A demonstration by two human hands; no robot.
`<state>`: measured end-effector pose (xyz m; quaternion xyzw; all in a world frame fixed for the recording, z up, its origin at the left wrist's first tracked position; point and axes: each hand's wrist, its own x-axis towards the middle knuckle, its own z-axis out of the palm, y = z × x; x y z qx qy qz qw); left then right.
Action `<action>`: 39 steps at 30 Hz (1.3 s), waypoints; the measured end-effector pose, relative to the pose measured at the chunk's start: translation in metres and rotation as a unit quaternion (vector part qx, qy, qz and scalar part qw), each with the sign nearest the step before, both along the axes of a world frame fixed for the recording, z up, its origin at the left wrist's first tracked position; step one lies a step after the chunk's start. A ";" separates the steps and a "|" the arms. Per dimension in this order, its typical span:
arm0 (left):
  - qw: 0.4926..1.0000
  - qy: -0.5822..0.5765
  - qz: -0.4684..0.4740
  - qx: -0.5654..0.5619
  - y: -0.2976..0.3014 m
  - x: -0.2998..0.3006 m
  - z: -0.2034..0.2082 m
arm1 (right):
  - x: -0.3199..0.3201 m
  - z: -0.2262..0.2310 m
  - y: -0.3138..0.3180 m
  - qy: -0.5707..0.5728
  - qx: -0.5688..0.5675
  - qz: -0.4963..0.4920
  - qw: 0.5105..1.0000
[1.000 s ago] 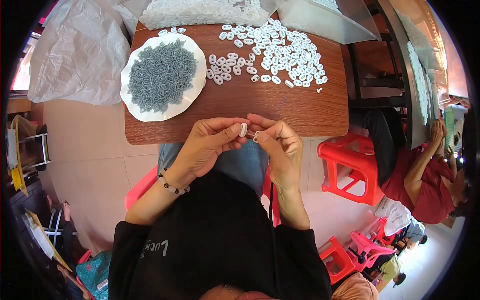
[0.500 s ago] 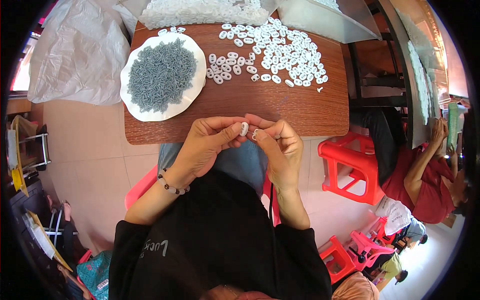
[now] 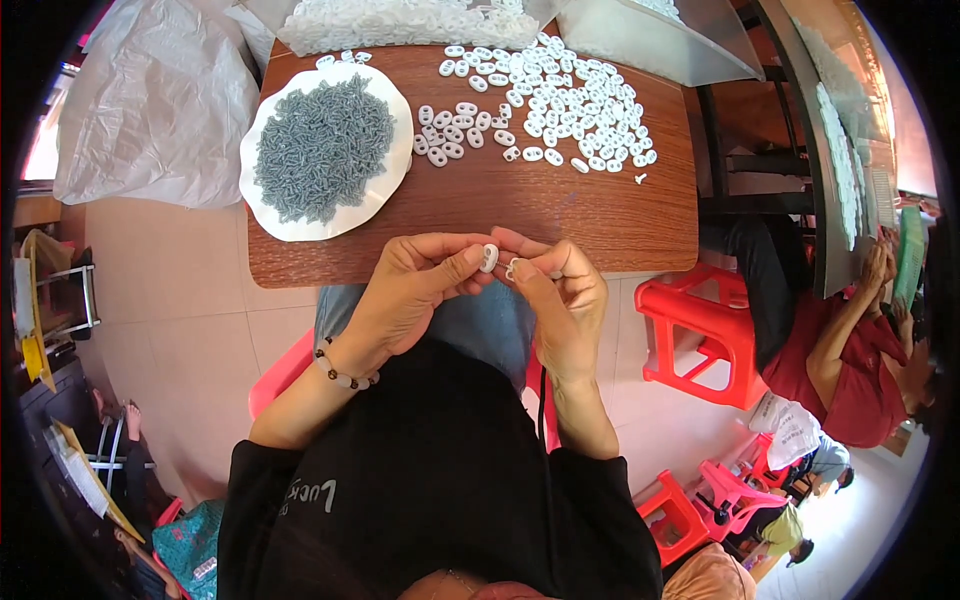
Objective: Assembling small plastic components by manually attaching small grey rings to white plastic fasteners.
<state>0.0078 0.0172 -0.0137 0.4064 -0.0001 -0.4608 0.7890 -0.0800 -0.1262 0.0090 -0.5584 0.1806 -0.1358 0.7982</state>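
My left hand (image 3: 428, 278) pinches a white oval cord-lock shell (image 3: 489, 258) between thumb and fingers, just past the table's near edge. Close on its right, my right hand (image 3: 562, 295) grips a small white plastic insert (image 3: 513, 268) with thumb and forefinger. A thin metal spring (image 3: 502, 264) shows in the narrow gap between the two parts; whether it is inside the shell is too small to tell. Ahead on the left, a white scalloped plate (image 3: 400, 105) bears a heap of small grey springs (image 3: 325, 150). White two-holed pieces (image 3: 580, 105) lie spread across the table's far right.
The brown wooden table (image 3: 460, 205) has translucent bins of white parts (image 3: 410, 25) at its far edge. A large pale plastic bag (image 3: 150, 110) stands left. Right of me are a red stool (image 3: 700, 345) and a co-worker in a red shirt (image 3: 840, 370).
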 end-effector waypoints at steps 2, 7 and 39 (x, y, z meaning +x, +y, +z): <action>1.000 -0.002 0.000 -0.001 0.000 0.000 0.000 | 0.000 0.000 0.001 -0.002 -0.001 -0.001 1.000; 1.000 -0.009 -0.001 0.007 0.000 0.000 0.003 | 0.000 -0.001 0.001 0.002 -0.004 -0.003 1.000; 0.996 -0.010 -0.081 -0.025 0.011 0.000 0.026 | -0.005 -0.001 -0.012 -0.079 -0.064 0.179 0.979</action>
